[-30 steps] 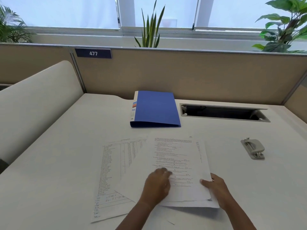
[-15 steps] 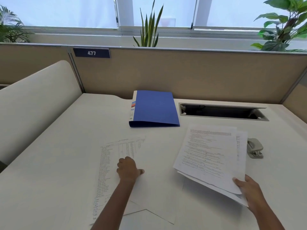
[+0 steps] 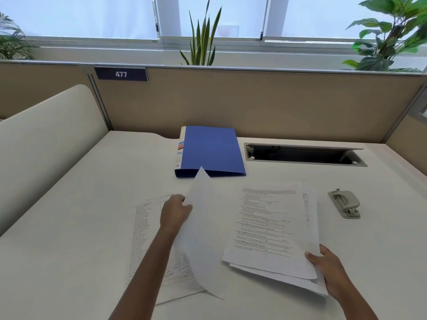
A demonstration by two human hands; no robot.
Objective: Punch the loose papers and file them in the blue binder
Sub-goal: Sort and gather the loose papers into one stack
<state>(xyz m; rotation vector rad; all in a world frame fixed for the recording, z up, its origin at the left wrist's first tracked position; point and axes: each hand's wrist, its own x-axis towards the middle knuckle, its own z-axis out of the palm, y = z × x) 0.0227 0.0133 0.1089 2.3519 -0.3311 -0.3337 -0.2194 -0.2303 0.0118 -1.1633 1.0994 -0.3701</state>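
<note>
My left hand (image 3: 175, 213) pinches the edge of a blank-sided sheet (image 3: 203, 234) and holds it tilted up off the desk. Under it lies a printed table sheet (image 3: 145, 229), flat on the white desk (image 3: 69, 227). My right hand (image 3: 328, 266) grips the near right corner of a small stack of printed papers (image 3: 270, 227), held just above the desk. The closed blue binder (image 3: 211, 150) lies at the back centre. A grey hole punch (image 3: 344, 203) sits to the right of the stack.
A recessed cable tray (image 3: 305, 154) opens in the desk behind the punch. Beige partition walls (image 3: 254, 102) close off the back and right, and a white curved panel (image 3: 39, 144) stands at the left. Plants line the window sill beyond.
My left hand has lifted a sheet up on edge from the desk. The right hand's stack has come lower and nearer the middle, uncovering the hole punch.
</note>
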